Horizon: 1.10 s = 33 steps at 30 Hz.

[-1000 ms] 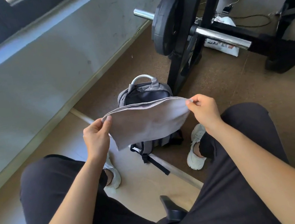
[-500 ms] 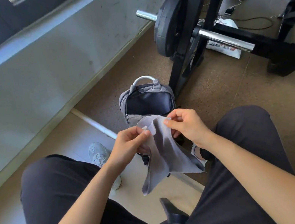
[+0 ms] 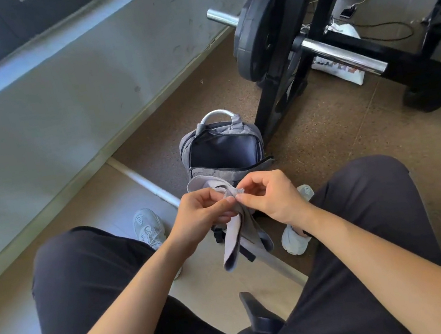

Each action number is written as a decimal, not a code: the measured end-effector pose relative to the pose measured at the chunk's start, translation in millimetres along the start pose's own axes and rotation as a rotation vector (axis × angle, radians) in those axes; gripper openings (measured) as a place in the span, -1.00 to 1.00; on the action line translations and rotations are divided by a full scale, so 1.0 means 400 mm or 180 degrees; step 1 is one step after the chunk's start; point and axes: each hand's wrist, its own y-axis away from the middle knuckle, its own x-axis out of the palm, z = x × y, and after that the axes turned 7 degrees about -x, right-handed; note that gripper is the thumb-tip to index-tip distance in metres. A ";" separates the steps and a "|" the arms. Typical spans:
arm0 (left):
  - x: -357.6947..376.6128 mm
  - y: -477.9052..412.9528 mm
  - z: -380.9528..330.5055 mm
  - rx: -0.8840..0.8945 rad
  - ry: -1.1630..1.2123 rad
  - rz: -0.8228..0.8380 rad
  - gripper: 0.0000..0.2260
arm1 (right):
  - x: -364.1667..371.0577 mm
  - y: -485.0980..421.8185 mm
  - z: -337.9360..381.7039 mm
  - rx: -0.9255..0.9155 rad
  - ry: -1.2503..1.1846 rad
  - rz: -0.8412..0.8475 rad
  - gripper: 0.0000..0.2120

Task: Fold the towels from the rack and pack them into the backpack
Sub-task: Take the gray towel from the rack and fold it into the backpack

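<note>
- Towel (image 3: 237, 239): grey and small, held in the air between the knees, just in front of the backpack (image 3: 223, 172) as seen from the head camera. It hangs down in a narrow doubled strip with its lower end curled.
- Left hand (image 3: 201, 213): thumb and forefinger pinch the top edge of the towel, other fingers curled in.
- Right hand (image 3: 271, 199): pinches the same top edge, its fingertips touching those of the left hand.
- Change: a second ago the towel was stretched wide between hands held well apart. Half a second ago the hands were closing in. Now the two top corners meet.
- Reading: this looks like one more fold being made, halving the width. The corners appear to be getting lined up. The towel is not yet packed.
- Backpack: grey, upright on the floor, main pocket unzipped and gaping, dark lining visible. I see no towel inside, though the bottom is hidden.
- Around it: a light shoe (image 3: 147, 227) on the left and another (image 3: 295, 238) on the right. A barbell with a black weight plate (image 3: 261, 31) rests on a black frame behind.
- Writing: a white bag (image 3: 343, 70) under the bar carries dark print, too blurred to read. No brand mark can be made out on the backpack or towel.
</note>
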 end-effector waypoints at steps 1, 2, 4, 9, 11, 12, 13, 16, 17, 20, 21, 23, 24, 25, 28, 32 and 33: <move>-0.001 -0.001 0.001 0.0008 -0.0012 -0.0001 -0.83 | 0.001 0.002 0.005 -0.0034 0.0012 0.0061 -0.87; -0.001 -0.002 0.003 0.0011 0.0005 -0.0005 -0.83 | 0.004 0.003 0.009 -0.0063 0.0020 0.0145 -0.83; 0.001 -0.002 0.006 0.0011 0.0087 0.0012 -0.84 | 0.009 0.005 0.011 -0.0178 0.0185 0.0285 -0.73; 0.014 0.004 0.014 0.0089 -0.0044 0.0193 -0.88 | 0.020 -0.002 0.003 -0.0331 0.0716 0.0226 -0.74; 0.011 0.007 0.006 0.0109 -0.0148 0.0178 -0.90 | 0.014 -0.002 -0.002 -0.0320 0.0599 0.0209 -0.79; 0.006 0.008 0.000 0.0137 -0.0241 0.0091 -0.90 | 0.010 -0.002 -0.003 -0.0318 0.0530 0.0190 -0.81; -0.004 0.007 -0.005 0.0222 -0.0395 -0.0068 -0.91 | 0.006 -0.002 -0.003 -0.0315 0.0500 0.0156 -0.83; -0.043 -0.014 -0.007 0.0703 -0.1188 -0.0807 -0.97 | -0.005 -0.003 -0.002 -0.0326 0.0510 0.0088 -0.87; -0.053 -0.019 -0.005 0.0797 -0.1459 -0.0982 -0.95 | -0.008 -0.002 -0.001 -0.0329 0.0512 0.0102 -0.87; -0.063 -0.027 0.006 0.0928 -0.1981 -0.0991 -0.78 | -0.011 0.001 0.000 -0.0278 0.0507 0.0193 -0.86; -0.060 -0.028 0.009 0.0974 -0.2076 -0.0890 -0.74 | -0.009 0.003 0.002 -0.0264 0.0506 0.0214 -0.86; -0.051 -0.028 0.015 0.1036 -0.2296 -0.0781 -0.70 | -0.006 0.005 0.006 -0.0275 0.0486 0.0239 -0.85; -0.047 -0.027 0.016 0.1058 -0.2404 -0.0787 -0.70 | -0.005 0.005 0.008 -0.0292 0.0472 0.0259 -0.85; -0.043 -0.026 0.017 0.1083 -0.2499 -0.0818 -0.72 | -0.004 0.006 0.010 -0.0305 0.0471 0.0291 -0.85; -0.030 -0.021 0.015 0.1012 -0.2624 -0.0939 -0.74 | 0.000 0.009 0.014 -0.0331 0.0496 0.0399 -0.84; -0.026 -0.031 0.018 0.0490 -0.2655 -0.0964 -0.77 | 0.003 0.011 0.017 -0.0365 0.0508 0.0437 -0.82; -0.034 -0.037 0.020 0.0315 -0.2668 -0.0970 -0.78 | 0.001 0.010 0.016 -0.0353 0.0543 0.0431 -0.82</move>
